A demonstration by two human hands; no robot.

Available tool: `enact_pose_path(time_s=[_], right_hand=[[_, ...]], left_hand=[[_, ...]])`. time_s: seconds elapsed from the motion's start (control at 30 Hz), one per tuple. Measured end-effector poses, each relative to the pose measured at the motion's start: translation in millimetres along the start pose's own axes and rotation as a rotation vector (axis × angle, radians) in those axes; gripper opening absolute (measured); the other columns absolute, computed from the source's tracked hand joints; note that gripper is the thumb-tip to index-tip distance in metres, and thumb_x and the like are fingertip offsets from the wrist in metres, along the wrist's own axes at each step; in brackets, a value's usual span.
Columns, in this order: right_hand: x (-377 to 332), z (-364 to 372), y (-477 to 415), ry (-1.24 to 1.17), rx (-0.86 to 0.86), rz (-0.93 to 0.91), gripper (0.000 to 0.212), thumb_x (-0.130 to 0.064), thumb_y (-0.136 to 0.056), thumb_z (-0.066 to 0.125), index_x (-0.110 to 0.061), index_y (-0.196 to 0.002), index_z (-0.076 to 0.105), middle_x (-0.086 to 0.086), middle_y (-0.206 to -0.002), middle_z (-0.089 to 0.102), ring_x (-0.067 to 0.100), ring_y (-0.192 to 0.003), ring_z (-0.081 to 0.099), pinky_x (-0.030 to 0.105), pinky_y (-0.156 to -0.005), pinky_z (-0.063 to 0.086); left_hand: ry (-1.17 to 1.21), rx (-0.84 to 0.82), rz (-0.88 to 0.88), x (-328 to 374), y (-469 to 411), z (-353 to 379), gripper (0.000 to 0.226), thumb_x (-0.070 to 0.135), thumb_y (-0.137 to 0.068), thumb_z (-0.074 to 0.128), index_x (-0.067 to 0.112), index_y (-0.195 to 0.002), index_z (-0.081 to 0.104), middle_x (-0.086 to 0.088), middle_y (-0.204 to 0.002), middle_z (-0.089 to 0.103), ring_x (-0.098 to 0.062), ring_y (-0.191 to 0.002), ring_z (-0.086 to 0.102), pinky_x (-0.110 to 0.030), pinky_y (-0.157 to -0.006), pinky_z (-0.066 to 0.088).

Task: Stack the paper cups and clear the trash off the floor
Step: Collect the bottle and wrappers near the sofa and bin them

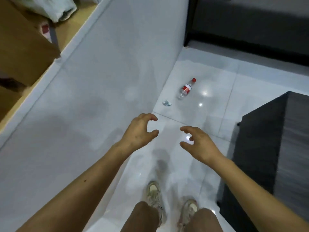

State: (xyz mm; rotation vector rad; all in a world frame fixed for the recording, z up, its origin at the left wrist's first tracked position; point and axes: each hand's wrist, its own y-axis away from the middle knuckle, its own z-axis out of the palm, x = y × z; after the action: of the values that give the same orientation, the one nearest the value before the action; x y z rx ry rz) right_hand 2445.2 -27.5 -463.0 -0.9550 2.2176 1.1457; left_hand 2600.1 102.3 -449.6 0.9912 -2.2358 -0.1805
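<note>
A clear plastic bottle (186, 89) with a red cap and a red-and-white label lies on the white tiled floor ahead of me. A small crumpled scrap of wrapper (167, 103) lies just left of it, close to the foot of the white wall. My left hand (139, 130) and my right hand (199, 143) hang out in front of me above the floor, fingers loosely curled, holding nothing. Both are well short of the bottle and the scrap. No paper cups are in sight.
A white wall panel (93, 91) runs along my left, with a wooden shelf holding a cardboard box (21, 52) and a white plastic bag (55, 7). Dark furniture (250, 27) stands at the back right and a dark cabinet (274, 148) at my right. My shoes (155, 196) are below.
</note>
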Motion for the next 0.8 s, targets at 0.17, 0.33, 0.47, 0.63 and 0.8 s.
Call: enact_pose_path(time_s=[0.17, 0.33, 0.47, 0.63, 0.8], right_hand=[[60, 56, -104, 0.065, 0.035, -0.049, 0.046, -0.024, -0.09, 0.055, -0.028, -0.133, 0.042, -0.005, -0.135, 0.044, 0.015, -0.108, 0.054, 0.02, -0.085, 0.039], [150, 121, -203, 0.219, 0.02, -0.156, 0.047, -0.025, -0.091, 0.052, -0.031, -0.135, 0.037, -0.009, -0.137, 0.04, 0.015, -0.118, 0.048, 0.028, -0.093, 0.045], [209, 167, -268, 0.244, 0.002, -0.198, 0.047, -0.026, -0.091, 0.053, -0.033, -0.134, 0.038, -0.011, -0.138, 0.039, 0.014, -0.112, 0.053, 0.024, -0.089, 0.043], [250, 214, -319, 0.26, -0.023, -0.256, 0.045, -0.027, -0.09, 0.053, -0.031, -0.133, 0.04, -0.012, -0.138, 0.039, 0.013, -0.108, 0.054, 0.02, -0.087, 0.04], [265, 240, -344, 0.284, -0.038, -0.289, 0.046, -0.027, -0.09, 0.054, -0.031, -0.134, 0.04, -0.01, -0.139, 0.039, 0.013, -0.111, 0.054, 0.018, -0.087, 0.039]], left_hand=[[-0.027, -0.034, 0.015, -78, -88, 86, 0.038, 0.026, -0.083, 0.061, 0.024, -0.12, 0.051, 0.002, -0.132, 0.048, -0.019, -0.121, 0.044, -0.03, -0.099, 0.039], [-0.04, -0.012, 0.004, -169, -171, 190, 0.039, 0.025, -0.082, 0.062, 0.025, -0.119, 0.051, 0.004, -0.133, 0.045, -0.019, -0.121, 0.043, -0.031, -0.1, 0.038], [-0.055, -0.004, -0.048, -239, -223, 265, 0.041, 0.023, -0.08, 0.063, 0.025, -0.119, 0.052, 0.002, -0.134, 0.045, -0.02, -0.121, 0.043, -0.031, -0.1, 0.037], [-0.112, -0.003, -0.105, -312, -252, 330, 0.04, 0.031, -0.077, 0.067, 0.033, -0.115, 0.055, 0.005, -0.134, 0.046, -0.021, -0.12, 0.044, -0.04, -0.101, 0.04], [-0.228, -0.148, -0.207, -353, -262, 370, 0.061, 0.039, -0.073, 0.071, 0.035, -0.128, 0.044, 0.0, -0.148, 0.024, -0.029, -0.136, 0.021, -0.04, -0.109, 0.032]])
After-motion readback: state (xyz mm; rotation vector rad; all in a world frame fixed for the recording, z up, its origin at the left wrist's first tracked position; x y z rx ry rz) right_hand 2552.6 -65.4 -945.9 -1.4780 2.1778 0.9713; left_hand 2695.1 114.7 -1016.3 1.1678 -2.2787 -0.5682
